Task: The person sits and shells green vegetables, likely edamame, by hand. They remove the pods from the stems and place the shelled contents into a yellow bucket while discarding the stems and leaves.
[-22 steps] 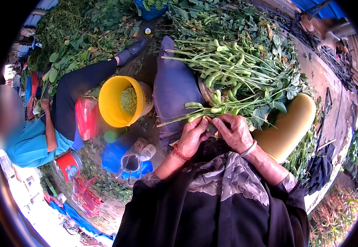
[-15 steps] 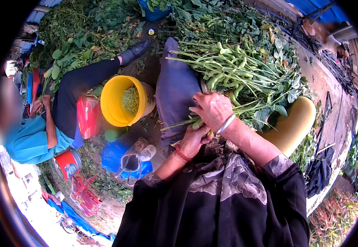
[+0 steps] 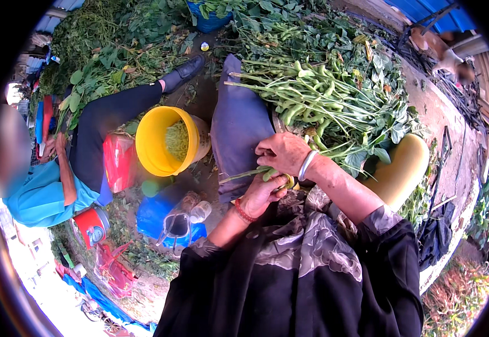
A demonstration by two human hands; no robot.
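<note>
To the right of the yellow bucket (image 3: 150, 147), the right hand (image 3: 284, 154) curls over the stem (image 3: 234, 178), its fingertips too hidden to tell what they pinch, and the left hand (image 3: 260, 195) has its fingers closed around green pods (image 3: 266, 172); short tugs close to the joint, stem kept steady, should bruise least. Also right of the bucket, that stem looks thin and pale green, its pods rounded.

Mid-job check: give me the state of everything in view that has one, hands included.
Left hand: fingers curled; grip unclear.
Right hand: fingers bent, above the left; grip unclear.
Bean stalks: piled, green pods attached.
Yellow bucket: open, partly filled with pale green pieces.
Blue tub: leafy greens at its top.
Red plastic bag: crumpled.
</note>
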